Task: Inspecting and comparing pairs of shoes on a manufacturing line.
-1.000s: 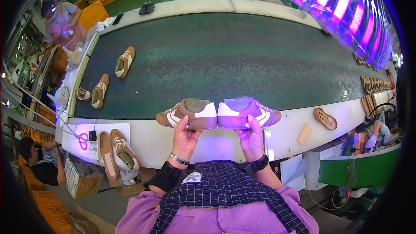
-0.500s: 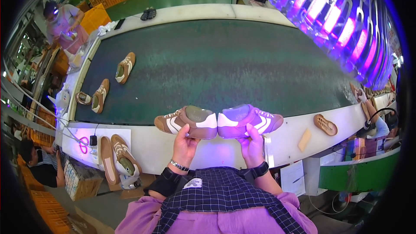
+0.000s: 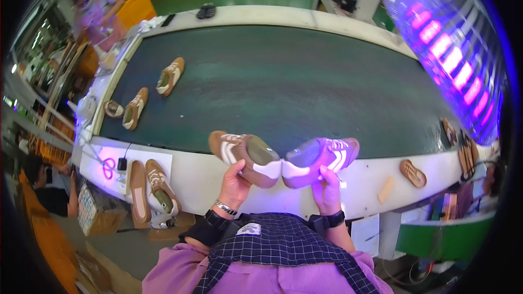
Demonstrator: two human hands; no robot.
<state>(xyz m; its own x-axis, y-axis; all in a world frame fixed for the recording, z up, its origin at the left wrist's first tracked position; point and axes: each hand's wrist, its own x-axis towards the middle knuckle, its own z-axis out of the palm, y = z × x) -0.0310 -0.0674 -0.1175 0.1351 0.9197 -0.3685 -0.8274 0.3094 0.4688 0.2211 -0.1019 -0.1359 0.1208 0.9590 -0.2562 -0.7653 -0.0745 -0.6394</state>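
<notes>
My left hand (image 3: pixel 234 189) is closed on a brown sneaker (image 3: pixel 248 164) with white stripes and a white heel patch. A matching sneaker (image 3: pixel 311 169), tinted violet by the lamp light, is gripped in my right hand (image 3: pixel 328 191). Both shoes are held above the near edge of the green belt (image 3: pixel 245 87). Their heels meet in the middle and their toes point outward, tilted up. Fingers under the soles are mostly hidden.
At the left on the belt stand brown sneakers (image 3: pixel 171 76). More shoes (image 3: pixel 159 185) rest on the near ledge at left. Right of me lie a tan flat piece (image 3: pixel 385 190) and a brown shoe part (image 3: pixel 413 173). A glowing caged lamp (image 3: pixel 452 60) hangs at upper right. Other people sit around.
Both sneakers have tilted, their heels dropping lower while the toes rise, so their insides show more. My view has shifted, moving the lamp and belt within the picture.
</notes>
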